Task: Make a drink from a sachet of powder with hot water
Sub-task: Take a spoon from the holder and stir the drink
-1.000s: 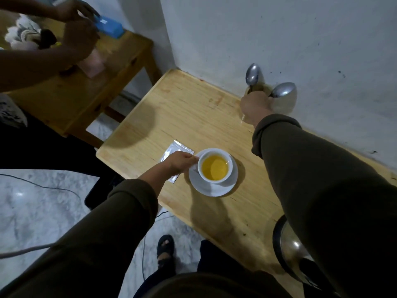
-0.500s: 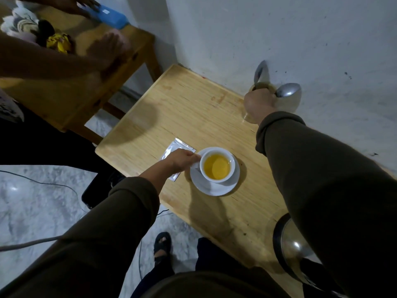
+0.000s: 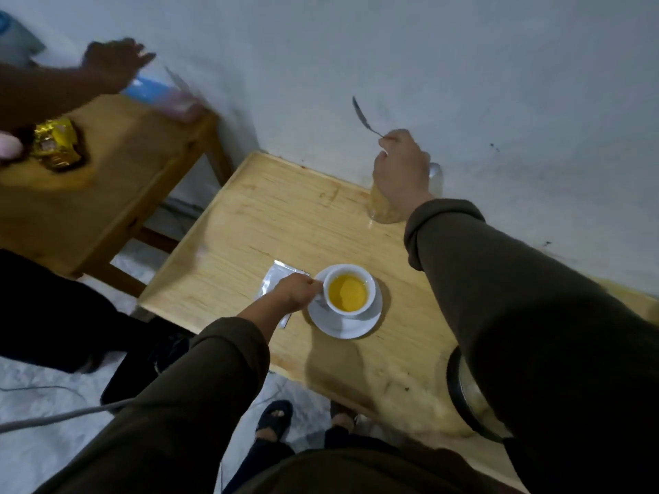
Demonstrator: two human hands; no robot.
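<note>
**Spoon out of the glass, ready for stirring**

Pale wall and a light wooden worktop (image 3: 296, 215) fill the frame. Since a moment ago the right hand (image 3: 401, 169), upper centre, has lifted a slim metal spoon (image 3: 362, 117) clear of the clear glass holder (image 3: 383, 208); its grip is clenched on the handle, bowl tilted up-left. Stirring likely follows. Lower centre, the left hand (image 3: 290, 294) pinches the white ceramic cup of yellow drink (image 3: 349, 292) on its white saucer (image 3: 351, 328), just beside the torn silver sachet (image 3: 276, 276).

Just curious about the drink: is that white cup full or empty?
Filled, though not to the brim. The white cup holds yellow liquid with white inner wall showing above it, and stands upright on its saucer.
</note>
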